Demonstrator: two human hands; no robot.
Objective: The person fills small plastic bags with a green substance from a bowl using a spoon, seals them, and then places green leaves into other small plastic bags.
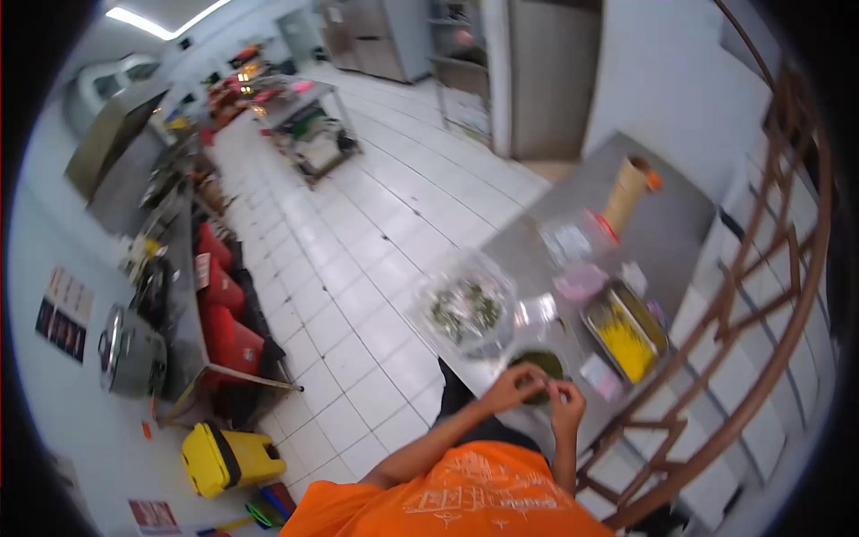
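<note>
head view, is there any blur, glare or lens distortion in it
In the head view, black rounded corners and leaning walls suggest a fisheye lens; the head view's ceiling light is blown out to white; also in the head view, softness covers the left hand and right hand, so anything between them can't be made out.

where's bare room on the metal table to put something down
The table is barest right of the brown roll, up to the far right corner. A smaller patch lies left of the roll, beyond the clear bag. The near end is crowded: bag of leaves, tray of yellow bits, round green thing by the hands.
</note>
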